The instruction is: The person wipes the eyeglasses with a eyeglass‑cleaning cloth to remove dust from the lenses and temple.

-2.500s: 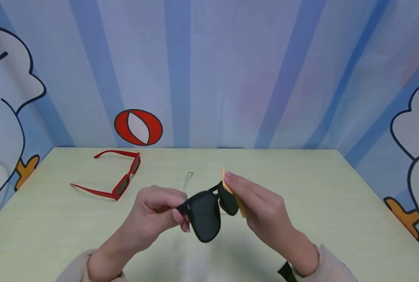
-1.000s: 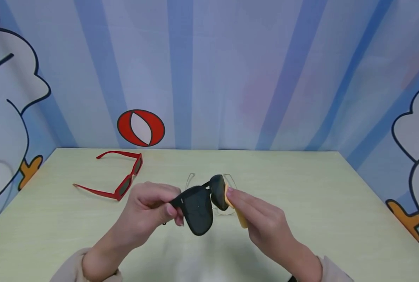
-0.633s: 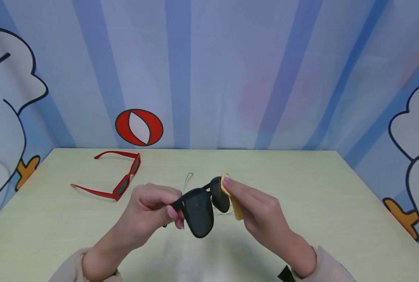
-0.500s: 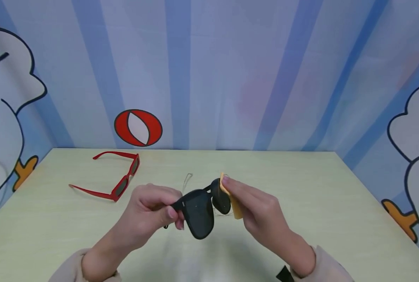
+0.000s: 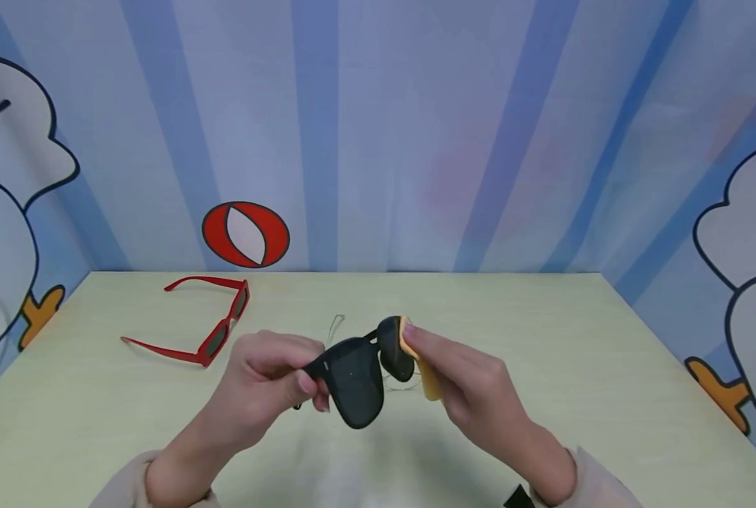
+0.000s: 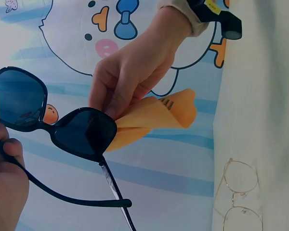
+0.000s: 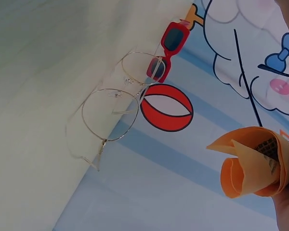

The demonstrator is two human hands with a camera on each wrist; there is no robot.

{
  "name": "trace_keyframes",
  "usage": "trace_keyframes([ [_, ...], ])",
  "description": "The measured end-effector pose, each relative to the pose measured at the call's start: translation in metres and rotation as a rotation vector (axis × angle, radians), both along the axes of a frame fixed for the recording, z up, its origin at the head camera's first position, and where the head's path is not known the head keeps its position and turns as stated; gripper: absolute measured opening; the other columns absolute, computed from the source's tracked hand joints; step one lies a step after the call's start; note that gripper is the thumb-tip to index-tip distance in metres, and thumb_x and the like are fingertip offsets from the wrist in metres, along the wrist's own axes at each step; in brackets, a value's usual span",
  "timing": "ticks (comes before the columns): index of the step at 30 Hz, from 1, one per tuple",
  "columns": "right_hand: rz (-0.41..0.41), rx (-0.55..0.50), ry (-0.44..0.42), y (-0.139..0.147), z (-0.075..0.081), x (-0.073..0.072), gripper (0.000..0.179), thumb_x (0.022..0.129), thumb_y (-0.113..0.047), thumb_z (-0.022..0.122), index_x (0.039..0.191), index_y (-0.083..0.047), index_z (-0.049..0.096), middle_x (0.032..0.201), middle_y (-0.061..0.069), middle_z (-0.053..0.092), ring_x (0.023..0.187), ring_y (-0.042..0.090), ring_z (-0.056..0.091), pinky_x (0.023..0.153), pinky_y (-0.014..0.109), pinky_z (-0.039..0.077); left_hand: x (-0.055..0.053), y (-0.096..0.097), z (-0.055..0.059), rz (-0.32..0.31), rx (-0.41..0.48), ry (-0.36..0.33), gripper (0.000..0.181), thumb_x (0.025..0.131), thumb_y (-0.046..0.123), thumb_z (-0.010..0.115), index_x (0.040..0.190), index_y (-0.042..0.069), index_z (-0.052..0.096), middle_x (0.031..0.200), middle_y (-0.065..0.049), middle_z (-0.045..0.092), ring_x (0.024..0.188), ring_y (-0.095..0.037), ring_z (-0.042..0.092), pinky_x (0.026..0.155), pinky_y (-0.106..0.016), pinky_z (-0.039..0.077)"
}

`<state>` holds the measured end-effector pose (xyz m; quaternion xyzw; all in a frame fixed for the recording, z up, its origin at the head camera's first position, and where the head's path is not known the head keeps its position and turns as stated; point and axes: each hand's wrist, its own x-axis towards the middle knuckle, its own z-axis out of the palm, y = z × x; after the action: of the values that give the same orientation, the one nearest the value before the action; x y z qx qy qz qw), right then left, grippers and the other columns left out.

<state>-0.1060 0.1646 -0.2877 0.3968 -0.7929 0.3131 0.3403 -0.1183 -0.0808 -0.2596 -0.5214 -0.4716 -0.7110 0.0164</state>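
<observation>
Black sunglasses point(image 5: 355, 384) are held up over the table, dark lenses toward the head camera. My left hand point(image 5: 263, 381) pinches them by the hinge end of the frame, thumb in front. On the other side, my right hand point(image 5: 473, 374) holds an orange cleaning cloth point(image 5: 430, 381) folded over the outer edge of the far lens. The left wrist view shows the cloth point(image 6: 154, 115) hanging loose behind that lens, with small dark print on it. Both temple arms are unfolded there, one temple arm point(image 6: 77, 199) running below the left fingers. In the right wrist view the cloth point(image 7: 260, 168) curls into a cone.
Red sunglasses point(image 5: 215, 339) lie unfolded at the back left of the table point(image 5: 543, 317). Thin wire-rimmed glasses point(image 7: 111, 113) rest behind the held pair, mostly hidden in the head view. A printed backdrop point(image 5: 390, 141) rises at the table's far edge.
Since the oldest frame, the black sunglasses have shifted slightly left and turned a little. The right hand and cloth have moved back and forth slightly along the far lens; both grips stay.
</observation>
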Motion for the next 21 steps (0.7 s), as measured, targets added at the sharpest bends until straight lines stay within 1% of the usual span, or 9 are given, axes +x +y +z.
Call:
trace_keyframes([
  [3, -0.002, 0.007, -0.005, 0.001, -0.003, 0.005, 0.033, 0.100, -0.018, 0.040, 0.124, -0.007, 0.060, 0.115, 0.009, 0.065, 0.097, 0.025, 0.065, 0.084, 0.026, 0.051, -0.001, -0.002, 0.000, 0.021, 0.009, 0.008, 0.012, 0.091, 0.013, 0.058, 0.090, 0.005, 0.066, 0.070, -0.012, 0.058, 0.068, -0.019, 0.058, 0.043, -0.034, 0.039],
  [6, 0.001, 0.020, 0.010, -0.001, -0.005, 0.012, 0.034, 0.101, -0.017, 0.038, 0.125, -0.007, 0.060, 0.114, 0.009, 0.065, 0.096, 0.024, 0.066, 0.083, 0.026, 0.051, 0.000, -0.003, 0.001, 0.029, 0.009, -0.002, 0.012, 0.091, 0.013, 0.057, 0.091, 0.007, 0.067, 0.071, -0.012, 0.058, 0.068, -0.018, 0.059, 0.044, -0.033, 0.041],
  [10, 0.054, 0.003, 0.116, -0.008, -0.004, 0.019, 0.031, 0.100, -0.009, 0.040, 0.122, -0.001, 0.060, 0.113, 0.013, 0.065, 0.097, 0.024, 0.065, 0.084, 0.027, 0.051, 0.001, -0.003, 0.001, 0.020, 0.011, -0.022, 0.012, 0.091, 0.013, 0.057, 0.091, 0.008, 0.067, 0.072, -0.011, 0.059, 0.070, -0.017, 0.059, 0.045, -0.033, 0.042],
  [13, 0.093, -0.025, 0.204, -0.015, 0.001, 0.020, 0.028, 0.097, -0.004, 0.044, 0.118, 0.004, 0.061, 0.114, 0.016, 0.064, 0.100, 0.026, 0.064, 0.084, 0.029, 0.051, 0.001, -0.001, 0.000, -0.003, 0.011, -0.035, 0.011, 0.091, 0.012, 0.057, 0.093, 0.009, 0.068, 0.072, -0.011, 0.058, 0.068, -0.017, 0.057, 0.045, -0.033, 0.041],
  [15, 0.096, -0.041, 0.229, -0.019, 0.006, 0.019, 0.027, 0.097, -0.003, 0.046, 0.117, 0.005, 0.062, 0.114, 0.017, 0.064, 0.101, 0.026, 0.064, 0.085, 0.030, 0.051, 0.002, 0.001, 0.000, -0.022, 0.009, -0.038, 0.012, 0.091, 0.011, 0.057, 0.094, 0.009, 0.068, 0.071, -0.012, 0.058, 0.065, -0.018, 0.054, 0.044, -0.034, 0.039],
  [18, 0.081, -0.048, 0.249, -0.023, 0.010, 0.017, 0.026, 0.097, -0.003, 0.046, 0.115, 0.006, 0.062, 0.112, 0.017, 0.064, 0.101, 0.027, 0.064, 0.084, 0.031, 0.051, 0.003, 0.003, 0.000, -0.027, 0.009, -0.034, 0.012, 0.091, 0.010, 0.057, 0.094, 0.008, 0.068, 0.071, -0.013, 0.057, 0.060, -0.019, 0.048, 0.041, -0.032, 0.034],
  [21, 0.064, -0.033, 0.255, -0.024, 0.008, 0.018, 0.026, 0.097, -0.004, 0.046, 0.114, 0.005, 0.063, 0.111, 0.017, 0.065, 0.099, 0.027, 0.064, 0.082, 0.031, 0.052, 0.004, 0.003, 0.001, -0.001, 0.003, -0.036, 0.011, 0.091, 0.012, 0.057, 0.090, 0.006, 0.067, 0.071, -0.013, 0.058, 0.061, -0.018, 0.050, 0.044, -0.030, 0.041],
])
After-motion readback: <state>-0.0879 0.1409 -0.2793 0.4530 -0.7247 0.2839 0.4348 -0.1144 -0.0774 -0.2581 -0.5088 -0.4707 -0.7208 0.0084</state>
